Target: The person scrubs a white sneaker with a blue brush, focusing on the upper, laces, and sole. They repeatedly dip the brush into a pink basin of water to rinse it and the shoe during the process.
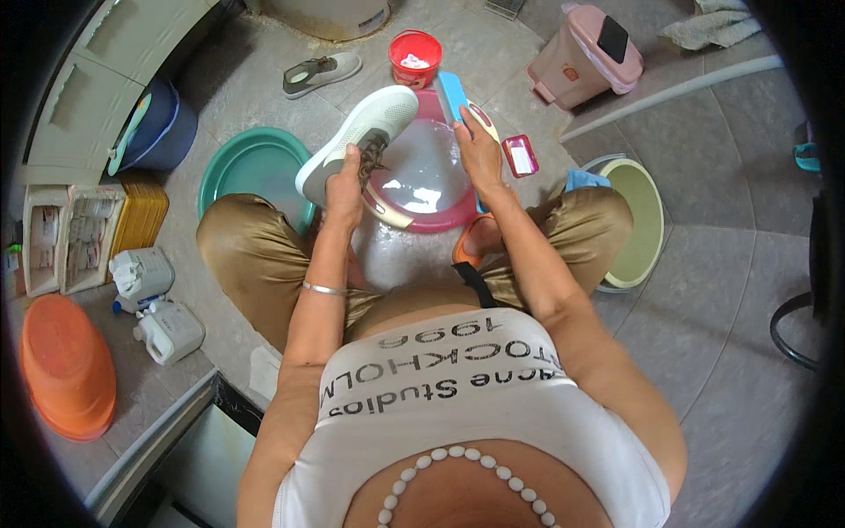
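Observation:
My left hand point(344, 185) grips a grey and white lace-up sneaker point(363, 135) by its heel end, tilted over the left part of a pink basin point(442, 226). Cloudy water point(422, 171) with some foam fills that basin. In my right hand point(480, 158) is a blue scrubbing brush point(453, 96), held above the basin's right rim and apart from the shoe. The brush's bristles are mostly hidden from this angle. A matching sneaker point(321, 74) lies on the floor beyond. To the right sits a pink soap dish point(520, 156) with a white bar inside.
A green basin point(257, 138) of water stands by my left knee. Ahead is a red bucket point(416, 56) holding something white. A pink bin point(581, 63) carries a phone point(612, 39). At right is a pale green bucket point(637, 218); plastic jugs point(170, 331) stand left.

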Tool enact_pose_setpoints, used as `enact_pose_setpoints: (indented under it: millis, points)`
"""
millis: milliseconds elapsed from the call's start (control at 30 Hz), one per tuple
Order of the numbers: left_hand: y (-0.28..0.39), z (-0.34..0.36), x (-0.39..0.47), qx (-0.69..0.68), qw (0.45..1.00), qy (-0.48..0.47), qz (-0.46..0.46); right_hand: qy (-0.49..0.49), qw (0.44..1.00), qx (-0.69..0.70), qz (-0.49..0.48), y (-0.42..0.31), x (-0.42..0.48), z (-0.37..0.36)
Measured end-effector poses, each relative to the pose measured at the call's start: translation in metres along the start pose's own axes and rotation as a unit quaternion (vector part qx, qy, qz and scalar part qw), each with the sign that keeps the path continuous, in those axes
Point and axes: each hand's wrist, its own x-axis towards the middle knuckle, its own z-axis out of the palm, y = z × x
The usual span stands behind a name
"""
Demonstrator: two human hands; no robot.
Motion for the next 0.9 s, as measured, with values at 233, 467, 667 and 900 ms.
enact_pose_setpoints:
  millis: [233,467,667,900]
  points:
    - [0.018,0.007,-0.011,-0.25,0.965,-0.077,-0.011,0.005,0.992,0.015,-0.124,-0.04,-0.029,0.011]
    - [-0.004,-0.006,0.002,-0.318,0.947,-0.009,-0.05,-0.046,0.997,0.062,-0.021,-0.008,-0.045,0.032]
    - [0.023,-0.007,0.008,-0.437,0.895,-0.062,-0.061,-0.146,0.968,-0.129,0.156,0.081,-0.051,0.057]
    - [0.02,-0.013,0.007,-0.46,0.878,-0.096,-0.085,-0.347,0.913,-0.2,0.077,0.085,-0.06,0.068]
